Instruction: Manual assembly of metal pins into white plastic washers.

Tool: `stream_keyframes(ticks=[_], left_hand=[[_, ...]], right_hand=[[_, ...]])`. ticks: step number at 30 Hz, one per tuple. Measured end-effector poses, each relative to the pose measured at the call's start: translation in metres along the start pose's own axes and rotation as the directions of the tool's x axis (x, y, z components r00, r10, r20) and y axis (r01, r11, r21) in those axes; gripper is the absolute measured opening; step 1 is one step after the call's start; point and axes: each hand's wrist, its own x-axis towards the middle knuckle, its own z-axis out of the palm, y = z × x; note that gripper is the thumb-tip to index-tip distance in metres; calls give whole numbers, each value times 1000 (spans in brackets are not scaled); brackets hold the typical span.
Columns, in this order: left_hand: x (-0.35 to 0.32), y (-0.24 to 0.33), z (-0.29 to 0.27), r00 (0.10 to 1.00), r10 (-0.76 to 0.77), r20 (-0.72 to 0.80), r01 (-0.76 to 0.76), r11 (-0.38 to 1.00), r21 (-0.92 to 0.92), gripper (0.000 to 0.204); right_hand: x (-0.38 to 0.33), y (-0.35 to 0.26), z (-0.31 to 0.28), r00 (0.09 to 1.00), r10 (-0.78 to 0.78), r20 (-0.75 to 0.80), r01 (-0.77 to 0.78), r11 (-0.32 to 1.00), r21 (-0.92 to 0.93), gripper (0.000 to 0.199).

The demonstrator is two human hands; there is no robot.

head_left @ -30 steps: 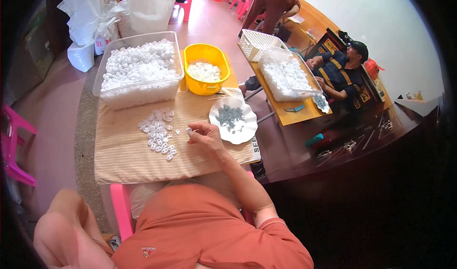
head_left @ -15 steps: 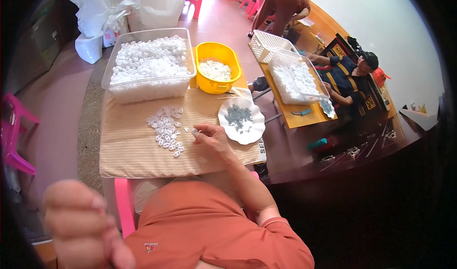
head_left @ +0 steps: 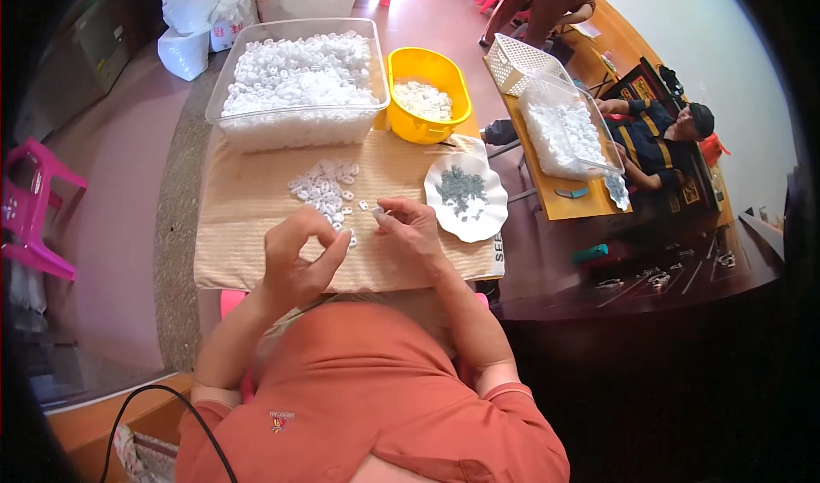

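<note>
White plastic piece (head_left: pixel 377 213), small and pale, pinched between thumb and fingertips of the right hand (head_left: pixel 412 231); it sits at the tip of that grip, just above the beige cloth (head_left: pixel 256 227). Left hand (head_left: pixel 295 257) raised beside it, thumb and forefinger curled toward each other as in a pinch; whether anything lies between them cannot be told.

Directly ahead of both grips, a loose heap of white pieces (head_left: pixel 325 188) lies on the cloth, too many and too small to count. To the right of the right-hand pinch, one white scalloped plate (head_left: pixel 489 218) carries a scatter of small grey parts (head_left: pixel 461 188), also uncountable. Farther ahead: one clear tub (head_left: pixel 256 133) heaped with white pieces, and one yellow bowl (head_left: pixel 410 124) holding more.

Technique, as judged from the scene: a piece this small is best held at the very fingertips, with light pressure so it does not spring away, and low over the cloth so that a slip lands softly. Keeping the two hands close together shortens each pass between them.

Beyond the right hand, a second table (head_left: pixel 572 205) bears one white basket (head_left: pixel 521 60) and one clear bin (head_left: pixel 568 128); two other people (head_left: pixel 649 137) are nearby.
</note>
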Motion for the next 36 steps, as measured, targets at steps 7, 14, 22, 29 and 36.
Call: stream_keyframes(ticks=[7,14,22,29,36], left_hand=[[-26,-44,19,966,-258,5,258,965,-37,17],[-42,-58,29,918,-397,8,395,910,-127,15],[-54,-58,27,905,-422,49,425,897,-119,14],[-56,-64,28,896,-443,34,444,888,-124,14],[-59,-65,32,856,-512,74,516,836,-186,14]], right_hand=[[2,3,1,1000,-24,-18,23,999,-49,24],[2,0,2,999,-11,-41,5,992,-123,22],[2,-2,1,990,-26,-138,16,998,-69,23],[9,-23,-10,968,-131,-216,110,988,-107,22],[0,-19,2,985,-134,-106,111,974,-199,22]])
